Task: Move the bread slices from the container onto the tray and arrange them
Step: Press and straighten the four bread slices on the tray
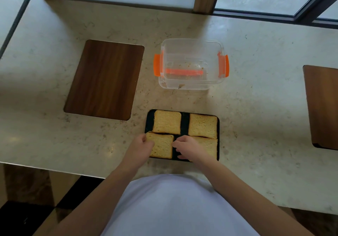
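Several bread slices lie on a black tray [184, 124] near the counter's front edge. Two sit at the back: one on the left [166, 121], one on the right [203, 125]. The front left slice [162, 147] is pinched between both hands: my left hand [141, 147] grips its left edge and my right hand [186, 147] touches its right edge. My right hand partly hides the front right slice [210, 145]. Behind the tray stands a clear plastic container [192, 63] with orange clips, holding only crumbs.
A dark wooden board [104, 79] lies on the marble counter [256, 98] to the left of the container. Another wooden board [321, 105] lies at the right edge. Windows run along the back. The counter's front edge is close to my body.
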Demonstrator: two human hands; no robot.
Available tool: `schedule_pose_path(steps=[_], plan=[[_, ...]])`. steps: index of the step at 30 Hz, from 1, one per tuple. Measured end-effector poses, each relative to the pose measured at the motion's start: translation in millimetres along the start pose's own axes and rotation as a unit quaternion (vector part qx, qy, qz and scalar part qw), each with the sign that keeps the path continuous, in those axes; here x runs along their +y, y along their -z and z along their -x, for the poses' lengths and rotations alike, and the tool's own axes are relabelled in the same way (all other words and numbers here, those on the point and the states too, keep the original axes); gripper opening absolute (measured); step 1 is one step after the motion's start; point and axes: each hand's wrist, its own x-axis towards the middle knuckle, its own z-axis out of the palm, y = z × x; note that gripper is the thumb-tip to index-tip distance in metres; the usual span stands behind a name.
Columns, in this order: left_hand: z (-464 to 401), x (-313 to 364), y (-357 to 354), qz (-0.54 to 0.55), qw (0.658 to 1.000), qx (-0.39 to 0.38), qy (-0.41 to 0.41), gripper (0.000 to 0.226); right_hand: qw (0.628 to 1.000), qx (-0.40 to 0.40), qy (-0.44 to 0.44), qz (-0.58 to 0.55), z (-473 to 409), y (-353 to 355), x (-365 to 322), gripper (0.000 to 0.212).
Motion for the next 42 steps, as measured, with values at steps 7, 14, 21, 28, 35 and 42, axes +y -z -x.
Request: schedule_pose_path(steps=[7,14,21,28,35,42], plan=[[-4,-3,-4,-0.014,1.0,0.01,0.021,0.02,1.0,0.0,-0.011,-0.016,-4,-9,0,0.055],[-7,-2,-10,0.023,0.999,0.013,0.038,0.062,1.0,0.001,-0.018,-0.025,-4,-11,-4,0.057],[-11,-2,-14,0.038,0.999,0.013,0.034,0.054,0.999,0.006,-0.01,-0.03,2,-9,-5,0.057],[-11,1,-22,0.033,0.999,0.003,0.022,0.042,1.0,0.016,0.014,-0.008,9,-1,-4,0.061],[-12,1,-25,0.022,1.0,-0.009,0.019,0.043,1.0,0.03,0.007,-0.004,9,-1,4,0.055],[-12,5,-30,0.009,1.0,0.02,-0.004,0.047,0.999,0.035,0.008,-0.027,10,9,14,0.055]])
